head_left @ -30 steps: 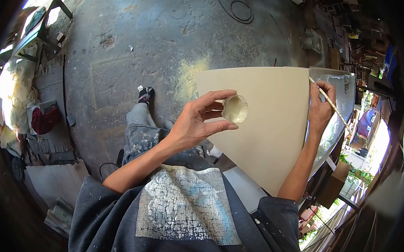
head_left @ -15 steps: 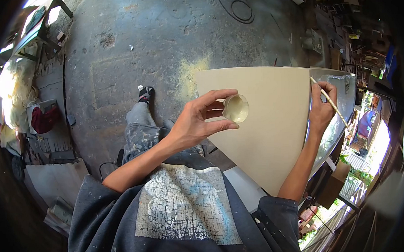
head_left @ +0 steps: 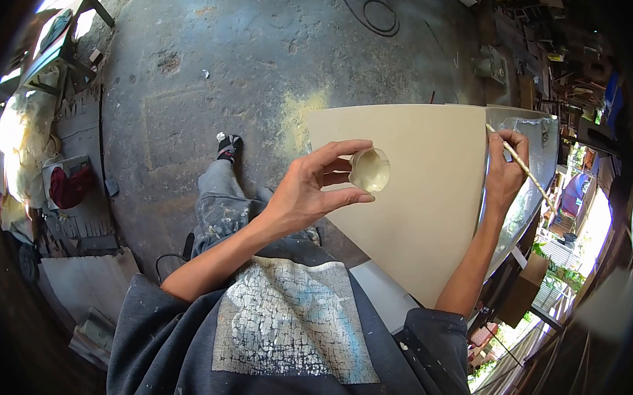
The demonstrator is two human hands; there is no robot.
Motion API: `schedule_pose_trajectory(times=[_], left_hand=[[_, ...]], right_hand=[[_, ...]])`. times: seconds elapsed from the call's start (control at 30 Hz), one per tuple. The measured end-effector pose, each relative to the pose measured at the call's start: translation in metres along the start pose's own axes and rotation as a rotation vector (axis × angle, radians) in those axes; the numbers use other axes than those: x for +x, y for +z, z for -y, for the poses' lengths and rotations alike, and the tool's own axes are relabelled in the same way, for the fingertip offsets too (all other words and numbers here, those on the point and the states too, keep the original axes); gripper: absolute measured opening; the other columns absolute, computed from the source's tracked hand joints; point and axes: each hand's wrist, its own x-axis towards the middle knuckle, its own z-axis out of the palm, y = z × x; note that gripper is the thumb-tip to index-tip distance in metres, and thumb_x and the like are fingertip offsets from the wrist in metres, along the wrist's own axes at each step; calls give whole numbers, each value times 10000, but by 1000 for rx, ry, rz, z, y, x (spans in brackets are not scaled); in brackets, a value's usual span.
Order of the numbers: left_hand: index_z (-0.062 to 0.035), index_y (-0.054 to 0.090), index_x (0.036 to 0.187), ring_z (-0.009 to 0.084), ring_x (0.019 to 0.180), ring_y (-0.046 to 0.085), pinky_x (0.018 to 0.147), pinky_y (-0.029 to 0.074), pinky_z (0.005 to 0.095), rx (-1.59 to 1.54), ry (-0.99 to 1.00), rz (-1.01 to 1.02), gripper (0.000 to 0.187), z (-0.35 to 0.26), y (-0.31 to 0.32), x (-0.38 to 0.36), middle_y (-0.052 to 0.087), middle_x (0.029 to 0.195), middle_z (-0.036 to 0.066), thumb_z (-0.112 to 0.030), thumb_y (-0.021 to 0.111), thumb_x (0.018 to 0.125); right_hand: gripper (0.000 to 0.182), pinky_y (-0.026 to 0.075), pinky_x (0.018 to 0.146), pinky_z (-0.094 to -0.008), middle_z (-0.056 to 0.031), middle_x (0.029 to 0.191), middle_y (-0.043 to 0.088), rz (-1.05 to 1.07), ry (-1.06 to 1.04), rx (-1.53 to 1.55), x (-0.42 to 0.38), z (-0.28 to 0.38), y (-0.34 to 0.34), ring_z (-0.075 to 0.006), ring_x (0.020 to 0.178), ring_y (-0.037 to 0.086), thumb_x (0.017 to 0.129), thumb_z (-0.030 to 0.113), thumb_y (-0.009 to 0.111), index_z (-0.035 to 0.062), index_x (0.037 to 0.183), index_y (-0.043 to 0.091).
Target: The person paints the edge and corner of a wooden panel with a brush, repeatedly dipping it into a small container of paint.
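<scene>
My left hand (head_left: pixel 308 184) grips a small translucent cup (head_left: pixel 371 170) between thumb and fingers, tilted so its cream-coloured paint shows inside. The cup is above a large cream panel (head_left: pixel 408 217) with a slightly curved far edge. At the panel's right edge, my right hand (head_left: pixel 505 168) is closed round a thin paintbrush (head_left: pixel 531 176), held like a pencil. Its paint-spotted handle slants down to the right, while the upper end meets the panel's edge near the far right corner. Fingers partly hide the brush's middle.
A shiny, clear-looking sheet (head_left: pixel 546 141) lies beyond the panel's right edge. A dark coiled hose (head_left: pixel 380 18) rests on the stained concrete floor (head_left: pixel 216 63). To the left are a green bench (head_left: pixel 55 62) and a dark red cloth (head_left: pixel 70 184). A cardboard box (head_left: pixel 525 287) stands lower right.
Little differs. The brush and my right hand have shifted very slightly at the panel's edge; my left hand keeps the cup in the same place.
</scene>
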Motion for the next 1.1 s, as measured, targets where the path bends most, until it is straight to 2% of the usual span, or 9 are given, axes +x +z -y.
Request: schedule_pose_trajectory(times=[0.2, 0.3, 0.4, 0.5, 0.53, 0.67, 0.77, 1.0, 1.1], left_hand=[[-109, 537, 1409, 230, 1138, 662, 1012, 555, 385, -10, 26, 4, 718, 2, 2, 0, 645, 1275, 109, -148, 853, 765], [-99, 535, 1411, 229, 1161, 650, 1021, 549, 386, 3, 44, 8, 710, 0, 1, 2, 627, 1315, 104, -119, 845, 772], [-86, 532, 1412, 225, 1180, 638, 1028, 544, 387, 1, 72, 9, 701, 1, 3, 2, 610, 1348, 97, -90, 835, 780], [-78, 528, 1414, 221, 1187, 633, 1034, 539, 386, -3, 75, 23, 698, -1, 5, 3, 604, 1356, 95, -77, 830, 785], [-78, 524, 1417, 222, 1188, 633, 1036, 537, 385, 1, 68, 30, 702, -2, 6, 3, 607, 1351, 95, -78, 830, 785], [-78, 516, 1420, 224, 1188, 633, 1044, 530, 384, -12, 47, 44, 709, -3, 7, 3, 614, 1335, 102, -78, 831, 786], [-53, 544, 1380, 186, 1110, 651, 1008, 544, 339, -1, 71, 30, 644, -5, 10, 2, 623, 1297, 90, -57, 820, 798], [-49, 539, 1374, 204, 1136, 654, 1009, 543, 347, 22, 100, 28, 641, -1, 11, 1, 625, 1310, 96, -65, 821, 799], [-49, 539, 1379, 208, 1141, 654, 1007, 544, 348, 3, 80, 22, 639, -4, 11, 2, 622, 1317, 97, -66, 818, 804]], right_hand=[[135, 511, 796, -272, -45, 925, 624, -18, 46, 18, -1, 6, 0, -124, 872, 587, 935, 102, 667, -4, 998, 612], [119, 505, 806, -264, -44, 933, 622, -10, 8, 230, -7, 20, -5, -119, 879, 580, 944, 78, 662, -15, 994, 607], [111, 506, 811, -274, -60, 946, 651, 253, 69, 449, -32, 63, -15, -133, 893, 611, 904, 6, 691, -11, 996, 632], [156, 515, 798, -294, -95, 925, 666, 515, -209, 422, -51, 83, -8, -169, 874, 634, 837, -48, 719, 3, 969, 654], [186, 518, 764, -316, -106, 888, 670, 515, -191, 403, -58, 93, -4, -204, 842, 637, 775, -67, 747, 20, 922, 673], [176, 506, 713, -336, -71, 869, 676, 529, -236, 323, -68, 101, 7, -208, 814, 620, 763, -41, 771, 33, 902, 691], [181, 502, 701, -340, -63, 872, 678, 523, -233, 317, -72, 100, 12, -209, 811, 611, 759, -32, 779, 40, 904, 697], [179, 506, 697, -326, -68, 889, 668, 533, -294, 314, -71, 98, 10, -195, 811, 612, 769, -34, 775, 39, 910, 692], [184, 514, 708, -307, -76, 902, 664, 536, -138, 425, -69, 92, 2, -171, 806, 618, 791, -39, 762, 35, 937, 677]])
